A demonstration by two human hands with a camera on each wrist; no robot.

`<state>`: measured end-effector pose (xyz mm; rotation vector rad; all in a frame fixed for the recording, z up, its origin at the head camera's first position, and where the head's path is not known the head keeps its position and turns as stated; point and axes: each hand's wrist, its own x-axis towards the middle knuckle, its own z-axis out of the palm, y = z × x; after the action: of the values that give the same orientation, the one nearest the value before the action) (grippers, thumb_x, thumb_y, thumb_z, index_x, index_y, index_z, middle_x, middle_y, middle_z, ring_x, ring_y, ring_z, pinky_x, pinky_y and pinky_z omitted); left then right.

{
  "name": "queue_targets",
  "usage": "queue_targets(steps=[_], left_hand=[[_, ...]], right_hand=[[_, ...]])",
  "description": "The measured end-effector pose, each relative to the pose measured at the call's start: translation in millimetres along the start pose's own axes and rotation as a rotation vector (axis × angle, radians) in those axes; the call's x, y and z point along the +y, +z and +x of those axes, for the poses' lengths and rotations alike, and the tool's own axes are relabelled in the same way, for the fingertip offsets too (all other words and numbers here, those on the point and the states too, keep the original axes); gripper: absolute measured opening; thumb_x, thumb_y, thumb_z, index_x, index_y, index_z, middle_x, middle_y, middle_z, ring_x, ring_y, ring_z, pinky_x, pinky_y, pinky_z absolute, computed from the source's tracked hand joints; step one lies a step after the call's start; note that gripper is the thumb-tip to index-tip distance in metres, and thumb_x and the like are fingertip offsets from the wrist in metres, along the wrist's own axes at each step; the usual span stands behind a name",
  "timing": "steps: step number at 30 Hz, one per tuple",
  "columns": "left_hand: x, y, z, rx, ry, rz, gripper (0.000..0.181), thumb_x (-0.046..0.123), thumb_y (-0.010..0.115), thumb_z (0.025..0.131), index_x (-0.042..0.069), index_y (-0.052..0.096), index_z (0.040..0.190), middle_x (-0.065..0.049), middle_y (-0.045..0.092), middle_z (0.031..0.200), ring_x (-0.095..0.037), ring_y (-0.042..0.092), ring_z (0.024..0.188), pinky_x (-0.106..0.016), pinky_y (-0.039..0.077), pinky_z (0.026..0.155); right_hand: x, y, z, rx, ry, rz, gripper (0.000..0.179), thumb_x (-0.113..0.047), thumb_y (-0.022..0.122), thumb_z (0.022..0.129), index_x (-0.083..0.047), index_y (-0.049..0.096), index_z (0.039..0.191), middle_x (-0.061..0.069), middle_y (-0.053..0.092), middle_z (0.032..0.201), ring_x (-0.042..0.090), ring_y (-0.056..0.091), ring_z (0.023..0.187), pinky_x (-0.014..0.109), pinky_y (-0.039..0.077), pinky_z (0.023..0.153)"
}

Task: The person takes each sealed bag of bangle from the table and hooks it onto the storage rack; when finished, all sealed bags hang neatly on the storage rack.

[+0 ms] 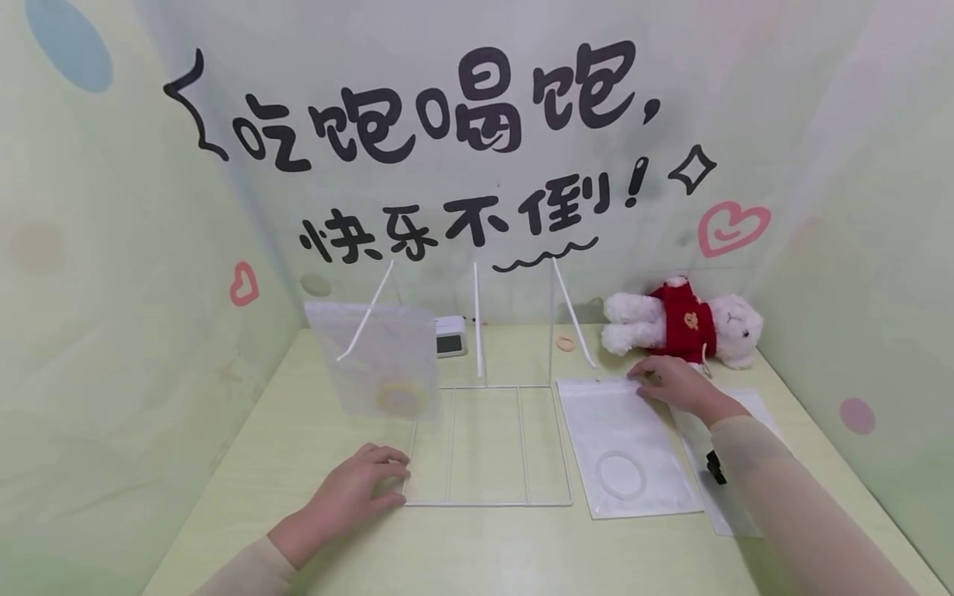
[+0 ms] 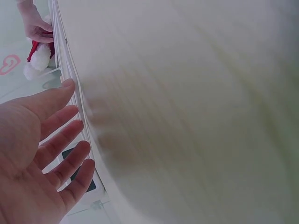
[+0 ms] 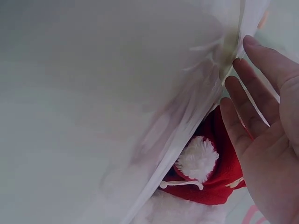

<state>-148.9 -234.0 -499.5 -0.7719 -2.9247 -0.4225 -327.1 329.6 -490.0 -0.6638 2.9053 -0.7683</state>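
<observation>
Pale bag (image 3: 187,98) — right grip (image 3: 271,149) at edge

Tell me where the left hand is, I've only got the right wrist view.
Observer: The left hand is at the left edge of the white wire rack, near its front corner.
Operator: Anything hanging on that rack?
Observer: Yes, a translucent bag with a yellowish ring inside hangs on the left hook.
Operator: And the bag at the right hand's fingertips, what's in it?
Observer: That white bag, by the right hand, shows a pale ring in its lower half.
</observation>
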Motion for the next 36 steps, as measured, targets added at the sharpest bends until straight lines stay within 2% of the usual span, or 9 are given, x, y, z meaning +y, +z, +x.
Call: queue_targets(steps=[6,14,21,25,32,36], left_hand=[[0.0,0.2,-1.1,0.005,0.003,0.002,0.032,0.032,0.084,0.084,0.018,0.078,0.112,0.008,0.069,0.128,-0.015,0.06,0.113,-0.036,0.06,0.093],[-1.1,2.9,-3.5,0.017,0.007,0.012,0.031,0.034,0.084,0.084,0.02,0.078,0.111,0.009,0.069,0.128,-0.014,0.061,0.113,-0.036,0.061,0.092],[-2.4,2.5,-3.3,0.015,0.003,0.005,0.031,0.033,0.084,0.085,0.019,0.078,0.113,0.009,0.068,0.129,-0.014,0.06,0.113,-0.035,0.061,0.091],[-1.8,3.8,-2.6,0.009,0.007,0.004,0.032,0.033,0.083,0.085,0.019,0.078,0.113,0.008,0.068,0.129,-0.014,0.06,0.113,-0.035,0.061,0.092],[-1.5,3.6,-2.5,0.01,0.003,0.002,0.032,0.032,0.083,0.085,0.018,0.078,0.113,0.007,0.068,0.13,-0.015,0.06,0.113,-0.036,0.061,0.091],[-2.4,2.3,-2.1,0.015,0.013,0.002,0.032,0.031,0.084,0.086,0.018,0.078,0.114,0.007,0.069,0.129,-0.015,0.06,0.113,-0.036,0.06,0.091]], right_hand=[[-3.6,-0.9,0.6,0.026,0.015,0.003,0.028,-0.011,0.08,0.089,-0.007,0.075,0.116,0.01,0.074,0.111,0.032,0.065,0.106,0.057,0.056,0.097],[-5.7,-0.1,-3.8,0.049,0.067,0.001,0.025,-0.015,0.081,0.089,-0.012,0.076,0.113,0.005,0.072,0.106,0.025,0.064,0.101,0.048,0.059,0.092],[-14.2,-6.0,-12.8,0.111,-0.015,-0.052,0.01,-0.015,0.081,0.09,-0.016,0.074,0.098,-0.002,0.072,0.093,0.02,0.065,0.092,0.051,0.059,0.09],[-21.9,-8.1,-24.7,0.164,-0.057,-0.067,0.013,-0.01,0.082,0.088,-0.019,0.074,0.095,-0.006,0.072,0.09,0.016,0.066,0.089,0.051,0.059,0.09],[-38.1,-8.4,-40.4,0.269,-0.151,-0.075,0.019,-0.005,0.083,0.085,-0.019,0.074,0.095,-0.011,0.071,0.087,0.006,0.063,0.084,0.042,0.06,0.082],[-50.9,-9.2,-49.3,0.351,-0.197,-0.069,0.021,-0.003,0.083,0.084,-0.017,0.074,0.095,-0.011,0.071,0.087,0.004,0.063,0.083,0.03,0.059,0.078]])
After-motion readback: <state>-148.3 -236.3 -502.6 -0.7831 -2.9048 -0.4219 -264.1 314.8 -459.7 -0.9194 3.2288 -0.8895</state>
